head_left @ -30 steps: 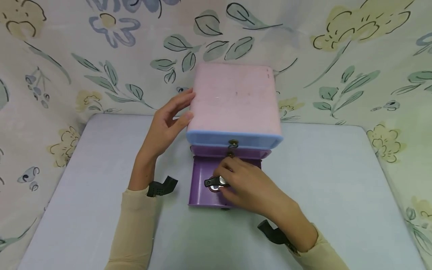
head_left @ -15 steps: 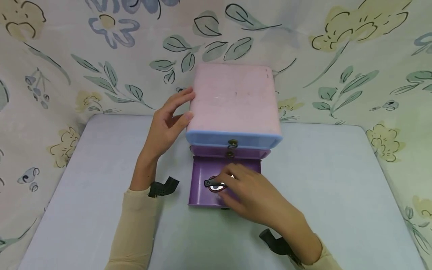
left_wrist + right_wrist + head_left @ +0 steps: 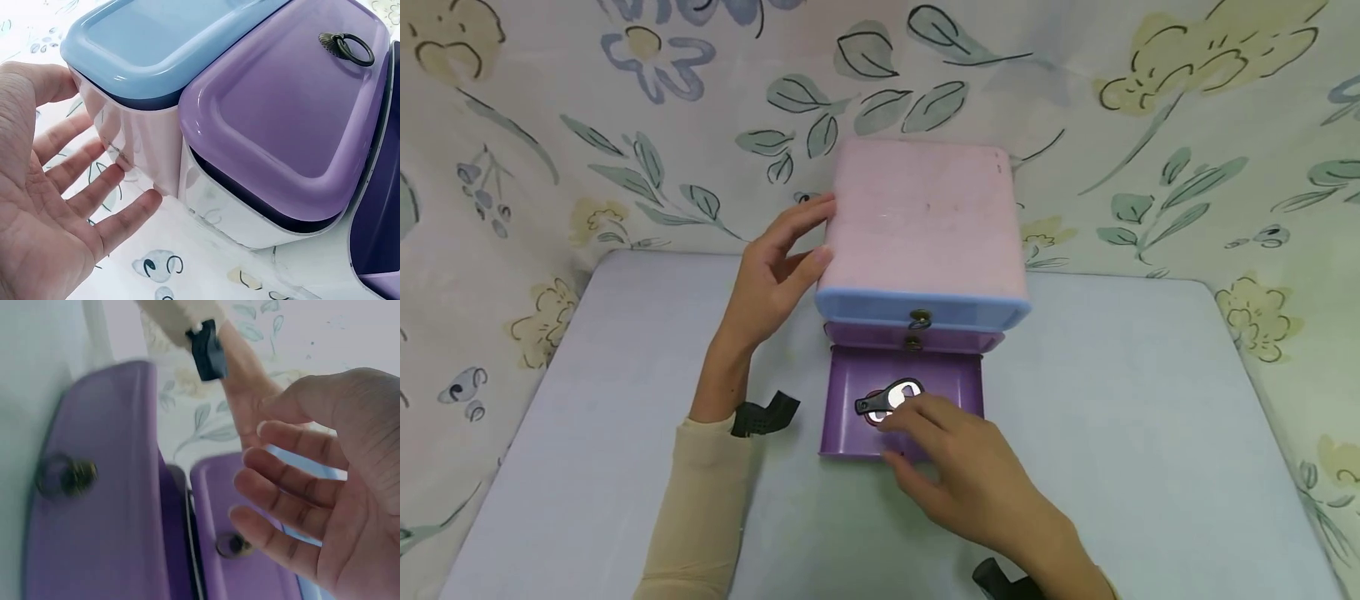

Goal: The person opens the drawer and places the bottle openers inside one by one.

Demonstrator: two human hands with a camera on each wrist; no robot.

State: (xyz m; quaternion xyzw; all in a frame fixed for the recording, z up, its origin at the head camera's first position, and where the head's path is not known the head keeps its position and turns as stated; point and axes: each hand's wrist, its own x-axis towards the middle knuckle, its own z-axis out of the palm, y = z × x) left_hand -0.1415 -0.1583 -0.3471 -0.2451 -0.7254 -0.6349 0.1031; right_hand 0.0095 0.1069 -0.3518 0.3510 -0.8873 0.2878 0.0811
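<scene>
A small drawer cabinet with a pink top (image 3: 925, 217) stands at the middle of the table. Its lowest purple drawer (image 3: 958, 383) is pulled out. In it lies a small item with a black arm and a white, dark-rimmed round end (image 3: 904, 392), over a reddish-rimmed round piece; its exact kind cannot be told. My right hand (image 3: 981, 475) hovers over the drawer's front right part, fingers apart and holding nothing. The fingers of my left hand (image 3: 763, 283) rest against the cabinet's left side; the left wrist view shows that hand (image 3: 56, 200) spread along the pink wall.
Above the pulled-out drawer are a purple drawer front (image 3: 287, 119) and a blue one (image 3: 150, 44), both pushed in. Ring pulls (image 3: 347, 49) hang on the fronts. A white table (image 3: 1150, 433) surrounds the cabinet, with a floral cloth (image 3: 700, 150) behind.
My right hand has drawn back toward the drawer's front edge and away from the small item, leaving it lying in the drawer. My left hand has stayed at the cabinet's side.
</scene>
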